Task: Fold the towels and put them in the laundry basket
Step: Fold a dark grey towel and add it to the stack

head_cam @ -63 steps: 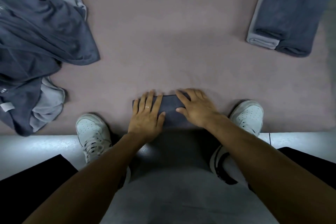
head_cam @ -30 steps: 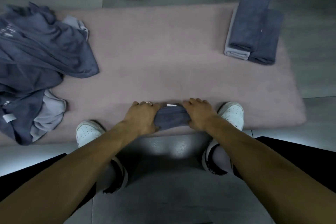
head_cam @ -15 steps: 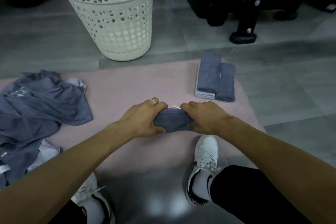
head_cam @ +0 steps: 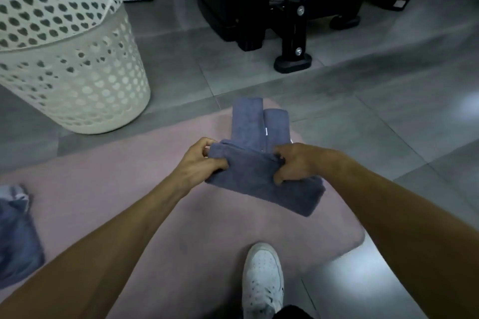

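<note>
Gripping a folded towel (head_cam: 264, 184), left hand (head_cam: 199, 163) and right hand (head_cam: 295, 163); basket (head_cam: 72, 80) interior unseen

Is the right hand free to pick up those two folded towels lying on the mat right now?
Probably not yet. The right hand grips the folded towel together with the left hand. The two folded towels lie just beyond, with nothing else between, so it would need to let go first.

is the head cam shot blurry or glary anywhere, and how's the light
Head view: dim overall; soft motion blur on the laundry basket and floor tiles; glare patches on the glossy floor at right and beside the white shoe; the folded towel in both hands stays fairly sharp; wide-angle bending at edges.
</note>
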A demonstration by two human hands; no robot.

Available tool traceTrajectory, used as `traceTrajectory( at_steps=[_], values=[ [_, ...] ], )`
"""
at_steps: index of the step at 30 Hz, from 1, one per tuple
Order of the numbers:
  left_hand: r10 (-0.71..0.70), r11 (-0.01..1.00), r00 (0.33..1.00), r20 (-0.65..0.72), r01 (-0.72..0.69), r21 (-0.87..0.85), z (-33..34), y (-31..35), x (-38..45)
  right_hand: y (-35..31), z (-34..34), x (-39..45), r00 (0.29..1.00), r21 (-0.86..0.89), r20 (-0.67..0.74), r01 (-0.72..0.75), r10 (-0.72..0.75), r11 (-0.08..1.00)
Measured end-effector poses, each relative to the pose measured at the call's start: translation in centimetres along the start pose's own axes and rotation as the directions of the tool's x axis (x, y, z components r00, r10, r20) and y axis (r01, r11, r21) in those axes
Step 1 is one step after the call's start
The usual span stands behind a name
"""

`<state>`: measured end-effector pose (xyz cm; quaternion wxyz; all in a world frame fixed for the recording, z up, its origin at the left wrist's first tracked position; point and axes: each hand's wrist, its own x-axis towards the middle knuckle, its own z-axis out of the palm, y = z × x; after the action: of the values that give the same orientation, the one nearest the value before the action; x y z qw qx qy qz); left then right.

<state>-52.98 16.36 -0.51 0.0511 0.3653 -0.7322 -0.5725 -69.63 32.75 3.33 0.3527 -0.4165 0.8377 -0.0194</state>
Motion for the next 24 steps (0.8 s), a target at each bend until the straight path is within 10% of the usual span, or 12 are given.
traceTrajectory(
  at_steps=[4, 8, 16, 21, 24],
  values=[
    [0.068, 0.997, 0.995, 0.074, -0.070, 0.034, 2.7, -0.3, 6.3, 4.2, 0.7, 2.4, 0.974, 0.257, -0.212, -0.028, 0.085, 0.966],
    [0.130, 0.954, 0.990, 0.050, -0.139, 0.266, 6.5, -1.0, 12.8, 6.6, 0.9, 4.2, 0.789, 0.455, -0.513, -0.086, 0.339, 0.886],
    [0.173, 0.571, 0.946, 0.273, -0.322, 0.755, 9.5, -3.1, 19.9, 7.8, -0.3, 12.5, 0.605, 0.376, -0.650, -0.270, 0.460, 0.886],
    [0.079, 0.539, 0.937, 0.339, -0.326, 0.777, 9.8, -3.7, 20.8, 7.8, 0.2, 16.1, 0.573, 0.243, -0.674, -0.423, 0.466, 0.873],
    [0.063, 0.528, 0.937, 0.343, -0.323, 0.786, 9.9, -3.7, 21.7, 7.1, 2.7, 17.9, 0.767, 0.031, -0.560, -0.359, 0.314, 0.933]
  ],
)
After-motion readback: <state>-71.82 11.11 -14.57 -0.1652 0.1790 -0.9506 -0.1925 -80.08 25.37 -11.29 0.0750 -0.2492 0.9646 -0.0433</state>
